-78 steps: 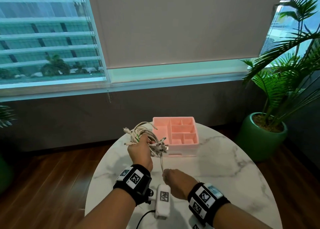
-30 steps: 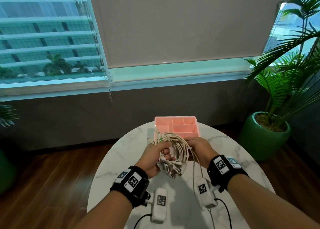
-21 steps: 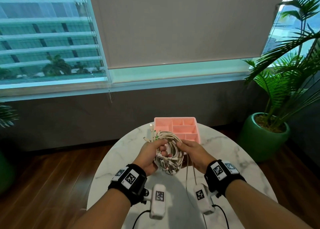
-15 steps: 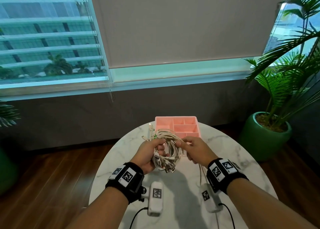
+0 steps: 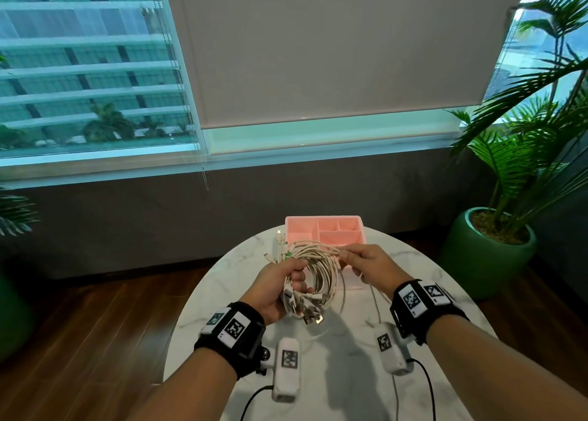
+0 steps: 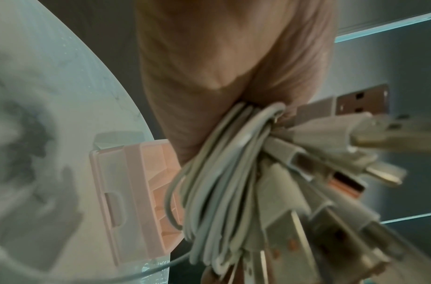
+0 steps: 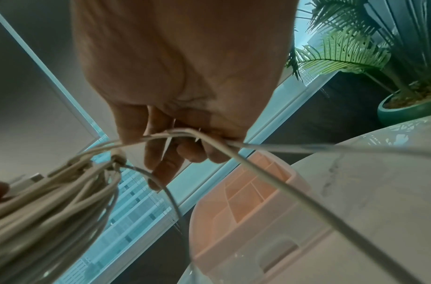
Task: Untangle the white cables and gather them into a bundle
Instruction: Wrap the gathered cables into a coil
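Note:
A coil of white cables (image 5: 319, 271) hangs above the marble table, gripped in my left hand (image 5: 280, 285). Several USB plugs (image 5: 310, 315) dangle from the bottom of the coil, and smaller plug ends (image 5: 279, 244) stick up at its top left. In the left wrist view the cable coil (image 6: 224, 192) and the USB plugs (image 6: 331, 173) fan out from my closed palm. My right hand (image 5: 366, 263) pinches one white cable strand (image 7: 185, 134) at the coil's upper right. This loose strand (image 5: 343, 296) trails down toward the table.
A pink compartment tray (image 5: 324, 229) stands at the far edge of the round marble table (image 5: 445, 293), just behind the hands. A potted palm in a green pot (image 5: 486, 255) stands on the floor at the right. Window and blind lie beyond.
My left hand kept hold of the coil throughout. My right hand came up from the table to the coil, worked along its right side and now pinches a strand at the top right.

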A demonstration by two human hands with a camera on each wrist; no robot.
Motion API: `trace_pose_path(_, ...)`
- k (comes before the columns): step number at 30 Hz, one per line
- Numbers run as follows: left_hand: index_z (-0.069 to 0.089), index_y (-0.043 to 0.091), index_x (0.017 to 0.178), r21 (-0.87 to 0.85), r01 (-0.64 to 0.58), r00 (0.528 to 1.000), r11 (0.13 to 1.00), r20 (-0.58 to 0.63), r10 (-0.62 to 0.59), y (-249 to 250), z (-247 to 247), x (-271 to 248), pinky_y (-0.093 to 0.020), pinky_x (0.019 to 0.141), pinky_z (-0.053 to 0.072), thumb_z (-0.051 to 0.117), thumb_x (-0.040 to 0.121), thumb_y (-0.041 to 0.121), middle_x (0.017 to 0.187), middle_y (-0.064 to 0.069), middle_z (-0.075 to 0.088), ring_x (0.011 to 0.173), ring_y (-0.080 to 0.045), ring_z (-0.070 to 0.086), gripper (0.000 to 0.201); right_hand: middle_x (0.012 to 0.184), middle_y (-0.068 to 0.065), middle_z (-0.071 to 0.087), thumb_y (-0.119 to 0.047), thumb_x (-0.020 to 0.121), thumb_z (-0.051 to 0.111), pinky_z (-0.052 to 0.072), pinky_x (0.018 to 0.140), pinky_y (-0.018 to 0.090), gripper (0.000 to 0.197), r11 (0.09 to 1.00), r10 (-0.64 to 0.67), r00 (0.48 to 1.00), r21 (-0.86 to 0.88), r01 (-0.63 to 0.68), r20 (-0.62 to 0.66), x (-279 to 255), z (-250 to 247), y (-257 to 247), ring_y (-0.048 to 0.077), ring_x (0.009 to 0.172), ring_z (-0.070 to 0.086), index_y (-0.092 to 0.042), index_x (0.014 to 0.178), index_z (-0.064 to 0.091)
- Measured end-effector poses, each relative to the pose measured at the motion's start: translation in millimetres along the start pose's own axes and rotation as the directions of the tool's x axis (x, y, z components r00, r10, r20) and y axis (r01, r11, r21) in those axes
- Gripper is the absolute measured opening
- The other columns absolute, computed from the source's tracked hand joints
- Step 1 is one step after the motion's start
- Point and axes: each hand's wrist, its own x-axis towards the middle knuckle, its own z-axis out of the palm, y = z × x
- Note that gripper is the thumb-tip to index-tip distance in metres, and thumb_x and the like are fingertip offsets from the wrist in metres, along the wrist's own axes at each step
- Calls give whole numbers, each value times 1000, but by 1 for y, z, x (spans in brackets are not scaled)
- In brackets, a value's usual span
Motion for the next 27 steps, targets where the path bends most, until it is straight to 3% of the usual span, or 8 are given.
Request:
trace_pose_path(2,52,13,82,1,-1,1000,1000,7,1,0,2,0,-26,50,51,56,96,5,57,4,36,38,-8,37,17,65,-6,64,-22,104,50,40,54,12,30,1000,15,1000,26,-15,9,0,5,1,2,59,52,-3,99,73)
trace_pose_path(4,53,13,82,22,4,1000,1000,24,-4,0,3,0,-28,55,54,55,97,5,56,4,36,38,-9,36,16,70,8,62,-25,105,48,43,55,19,34,999,19,1000,40,-19,10,2,8,2,13,63,56,1,101,70)
trace_pose_path(7,60,15,64,94,29,997,995,67,-36,-3,3,1,-30,63,55,54,97,6,53,4,37,38,-9,36,35,68,18,54,-26,105,48,41,45,25,33,989,76,997,133,-71,-32,8,10,0,20,48,55,0,98,68)
trace_pose_path(10,63,16,60,139,45,991,989,117,-61,-6,3,2,-31,62,54,55,96,4,52,3,38,38,-9,37,39,55,11,41,-24,105,46,25,38,19,33,957,177,984,238,-163,-37,11,15,-5,17,37,34,1,93,64)
trace_pose_path(14,65,15,62,181,14,987,983,153,-43,-8,4,1,-32,62,53,55,96,2,53,2,38,38,-9,38,37,50,5,38,-23,102,47,19,43,18,29,916,319,947,249,-316,30,7,25,-8,13,39,27,-3,98,69)
trace_pose_path(17,65,16,60,171,-44,991,984,134,21,-8,4,2,-34,64,51,55,96,2,54,2,37,38,-10,37,40,48,3,37,-23,97,50,17,46,20,29,853,378,925,371,-368,49,-3,36,-6,12,40,24,-10,73,60)
trace_pose_path(23,56,12,68,78,-147,989,986,-7,148,-5,5,7,-34,64,51,58,96,4,52,2,37,39,-11,38,28,46,3,34,-48,104,43,18,47,21,55,803,358,931,531,-269,-71,-16,58,2,12,41,24,-19,57,46)
trace_pose_path(27,51,13,70,-6,-183,979,983,-97,182,-3,7,10,-31,61,49,57,97,6,50,3,38,38,-9,39,29,48,4,33,-35,108,38,16,46,20,49,765,284,958,611,-203,-37,-25,70,5,11,43,25,-15,63,41)
